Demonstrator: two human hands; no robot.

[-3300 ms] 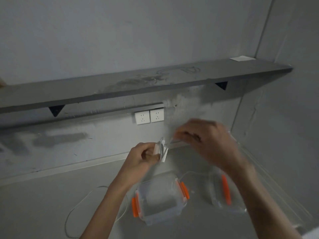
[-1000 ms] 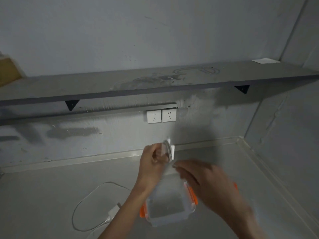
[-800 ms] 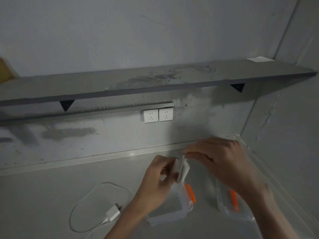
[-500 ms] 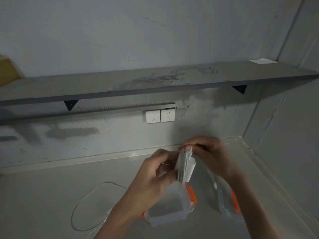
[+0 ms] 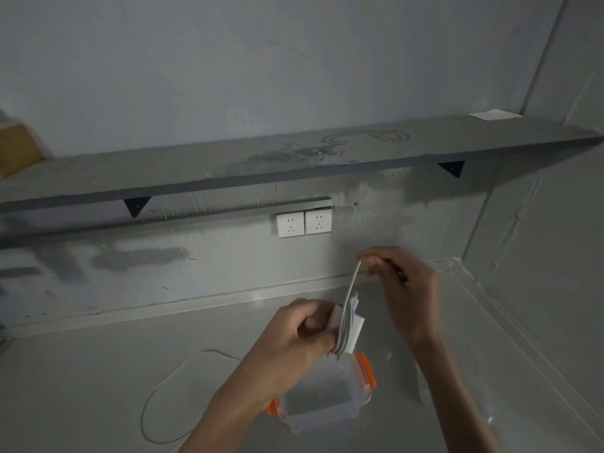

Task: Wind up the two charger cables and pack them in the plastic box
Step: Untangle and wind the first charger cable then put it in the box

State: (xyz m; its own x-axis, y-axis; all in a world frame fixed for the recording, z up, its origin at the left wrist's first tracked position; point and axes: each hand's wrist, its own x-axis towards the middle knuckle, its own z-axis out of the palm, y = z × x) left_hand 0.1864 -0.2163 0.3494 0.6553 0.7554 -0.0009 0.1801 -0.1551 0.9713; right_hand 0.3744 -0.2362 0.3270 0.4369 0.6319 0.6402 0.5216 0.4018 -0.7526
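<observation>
My left hand point(image 5: 294, 341) grips a white charger point(image 5: 351, 325) with its cable wound around it in several turns. My right hand point(image 5: 402, 289) pinches the free end of that cable point(image 5: 354, 276) and holds it stretched up and away from the charger. Below both hands, a clear plastic box point(image 5: 327, 403) with orange latches stands open on the counter. A second white cable point(image 5: 170, 384) lies in a loose loop on the counter to the left; my left forearm hides its plug.
The box's clear lid point(image 5: 480, 397) lies to the right, mostly behind my right forearm. A grey shelf point(image 5: 294, 165) runs along the wall above two white sockets point(image 5: 304, 222). A side wall closes the counter on the right.
My right hand has drawn the cable's free end up and to the right, away from the charger. My left hand stays on the wound charger, above the box.
</observation>
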